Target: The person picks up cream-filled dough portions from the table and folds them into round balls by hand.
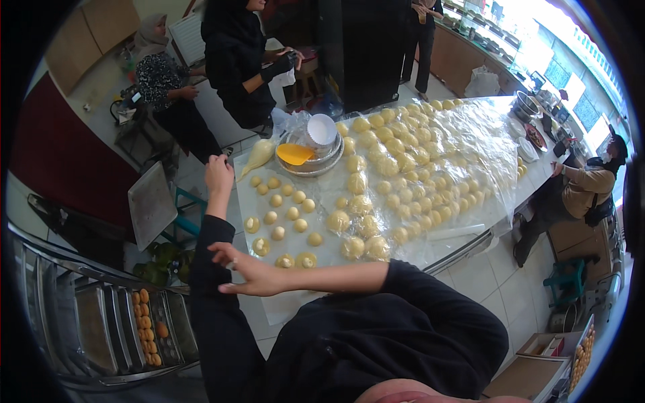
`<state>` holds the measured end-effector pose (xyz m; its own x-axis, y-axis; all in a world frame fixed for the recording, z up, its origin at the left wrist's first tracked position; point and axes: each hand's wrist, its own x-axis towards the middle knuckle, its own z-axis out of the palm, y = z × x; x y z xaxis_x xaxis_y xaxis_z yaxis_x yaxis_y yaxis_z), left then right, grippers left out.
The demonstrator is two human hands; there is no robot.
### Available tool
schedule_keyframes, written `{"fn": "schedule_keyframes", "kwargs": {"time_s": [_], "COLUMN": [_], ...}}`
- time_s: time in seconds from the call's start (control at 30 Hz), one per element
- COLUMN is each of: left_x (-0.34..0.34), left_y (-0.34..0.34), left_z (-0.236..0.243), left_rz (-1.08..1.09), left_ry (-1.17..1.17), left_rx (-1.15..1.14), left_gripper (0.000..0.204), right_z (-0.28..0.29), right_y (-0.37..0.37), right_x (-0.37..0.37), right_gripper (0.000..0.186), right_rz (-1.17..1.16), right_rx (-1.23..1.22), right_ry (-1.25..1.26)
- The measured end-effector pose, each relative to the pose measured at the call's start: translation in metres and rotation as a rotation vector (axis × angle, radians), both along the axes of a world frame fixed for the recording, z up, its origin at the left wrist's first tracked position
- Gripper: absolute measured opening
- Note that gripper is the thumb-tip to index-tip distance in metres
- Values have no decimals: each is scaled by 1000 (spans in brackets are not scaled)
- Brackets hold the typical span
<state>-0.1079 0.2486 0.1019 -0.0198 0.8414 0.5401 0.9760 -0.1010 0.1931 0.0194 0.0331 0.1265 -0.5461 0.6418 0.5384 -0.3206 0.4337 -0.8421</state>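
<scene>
My left hand [220,177] is raised beyond the table's left edge, its fingers curled in and nothing visible in them. Over the left forearm's black sleeve [213,235] is my right hand [250,270], thumb and fingers spread; whether it touches the cloth I cannot tell. Small dough balls [292,213] lie on the white tabletop beside my hands. Several flattened dough rounds [261,246] nearer me carry a pale filling. At the table's far left corner rest a filled piping bag [259,155] and a metal bowl [316,169] with a yellow scraper [294,154] and white paper cups [322,129].
Clear plastic sheeting [470,138] covers rows of larger dough balls [405,161]. At lower left stands a rack of trays [94,329], one holding browned buns [144,329]. A teal stool [185,208] is left of the table. Several other people stand around the room.
</scene>
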Motion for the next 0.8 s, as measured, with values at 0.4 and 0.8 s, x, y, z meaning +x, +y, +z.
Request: {"fn": "schedule_keyframes", "kwargs": {"time_s": [0.4, 0.8], "left_x": [-55, -95], "left_y": [-2, 38], "left_z": [18, -2], "left_rz": [325, 481], "left_ry": [361, 337], "left_rx": [-280, -402], "left_gripper": [18, 18], "right_z": [32, 83], "right_y": [-8, -38], "right_x": [-27, 11], "right_gripper": [30, 26], "right_rz": [-228, -119], "right_rx": [-54, -113], "right_ry": [-73, -165]}}
